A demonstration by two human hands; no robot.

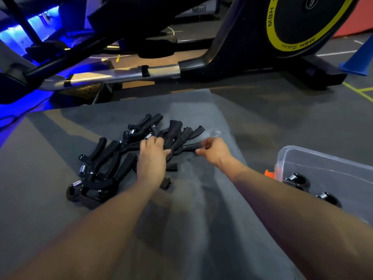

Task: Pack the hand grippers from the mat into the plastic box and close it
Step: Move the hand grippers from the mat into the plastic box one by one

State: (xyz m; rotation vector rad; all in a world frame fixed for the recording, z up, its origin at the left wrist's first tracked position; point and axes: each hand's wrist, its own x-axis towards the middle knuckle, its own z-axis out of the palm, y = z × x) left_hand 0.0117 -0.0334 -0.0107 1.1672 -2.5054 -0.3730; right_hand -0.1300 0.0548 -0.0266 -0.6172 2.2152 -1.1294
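Several black hand grippers (105, 164) with metal springs lie heaped on the grey mat (191, 219). My left hand (152, 158) rests on the middle of the heap, its fingers curled round a gripper handle. My right hand (215, 149) is at the heap's right edge, and its fingers pinch the end of another black handle (189, 147). The clear plastic box (327, 168) stands open at the right, with two hand grippers (296, 179) inside it. No lid is in view.
A black and yellow exercise bike (282, 37) stands just beyond the mat, its metal rail (113, 76) running along the mat's far edge. A blue cone (359, 61) stands at the far right. An orange clip (269, 174) shows at the box's left corner.
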